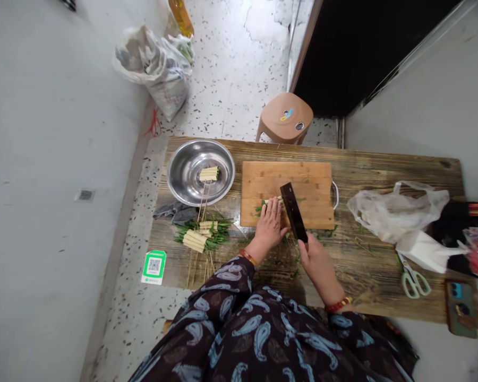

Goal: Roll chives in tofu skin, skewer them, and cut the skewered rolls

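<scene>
My right hand (316, 260) is wrapped round the handle of a dark, wide-bladed cleaver (293, 212), whose blade stands over the wooden cutting board (263, 178). My left hand (270, 225) lies with outstretched fingers on pale rolls with green leaves (279, 199), just left of the blade. The hand hides most of these rolls. Left of the board, skewered pale rolls (195, 241) with green leaves rest on the table. Another skewered bunch of rolls (209, 173) sits in a steel bowl (177, 183), its sticks leaning out over the near rim.
A grey cloth (177, 213) lies below the bowl. Right of the board are a clear plastic bag (398, 209), scissors (416, 282) and a phone (461, 310). A QR card (154, 267) is at the table's left edge. Beyond stand a stool (286, 115) and a white sack (165, 79).
</scene>
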`<state>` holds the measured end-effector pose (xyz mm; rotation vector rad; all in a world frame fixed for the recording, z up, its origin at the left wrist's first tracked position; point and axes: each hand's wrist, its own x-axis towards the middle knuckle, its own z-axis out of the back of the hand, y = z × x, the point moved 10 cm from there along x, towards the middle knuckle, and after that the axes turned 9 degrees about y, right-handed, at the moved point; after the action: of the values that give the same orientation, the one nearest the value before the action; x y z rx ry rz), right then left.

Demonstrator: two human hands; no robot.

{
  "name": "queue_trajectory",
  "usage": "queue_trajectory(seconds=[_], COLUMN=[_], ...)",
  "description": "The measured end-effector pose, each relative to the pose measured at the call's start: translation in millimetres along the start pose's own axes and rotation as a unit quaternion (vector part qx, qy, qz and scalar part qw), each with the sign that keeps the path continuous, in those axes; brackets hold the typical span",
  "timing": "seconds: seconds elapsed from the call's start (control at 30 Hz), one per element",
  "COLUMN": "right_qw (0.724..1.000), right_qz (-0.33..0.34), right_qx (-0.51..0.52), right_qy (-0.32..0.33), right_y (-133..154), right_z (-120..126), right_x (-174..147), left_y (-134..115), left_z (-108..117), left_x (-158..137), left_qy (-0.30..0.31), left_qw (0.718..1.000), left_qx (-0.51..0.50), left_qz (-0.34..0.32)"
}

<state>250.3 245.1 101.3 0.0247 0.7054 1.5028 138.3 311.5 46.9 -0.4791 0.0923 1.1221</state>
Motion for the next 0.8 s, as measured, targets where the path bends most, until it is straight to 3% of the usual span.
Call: queue_trajectory(seconds=[0.13, 0.33, 0.57, 0.67, 0.8], right_qw=[0.999, 0.996, 0.991, 0.996, 0.983], right_qz=[-0.027, -0.015, -0.049, -0.047, -0.053], right_qx=[-0.047, -0.075, -0.081, -0.015, 0.175], right_qy=[0.008, 0.056, 0.093, 0.071, -0.004], right_y=[6, 8, 9, 1, -30], right_z=[-6, -6, -13, -9, 6], right_x=[-1, 6, 30, 38, 27], left_y=[1, 2, 2, 3, 6], left_z=[-1, -1, -3, 3, 24], left_x=[0, 0, 2, 1, -6], left_qy=[0.003, 0.005, 0.005, 0.001, -0.019], left_qw=[1.0, 1.0, 1.0, 1.0, 0.998], left_qx=[0.0, -0.002, 0.009, 0.014, 0.043], left_qz=[-0.003, -0.007, -0.002, -0.007, -0.036])
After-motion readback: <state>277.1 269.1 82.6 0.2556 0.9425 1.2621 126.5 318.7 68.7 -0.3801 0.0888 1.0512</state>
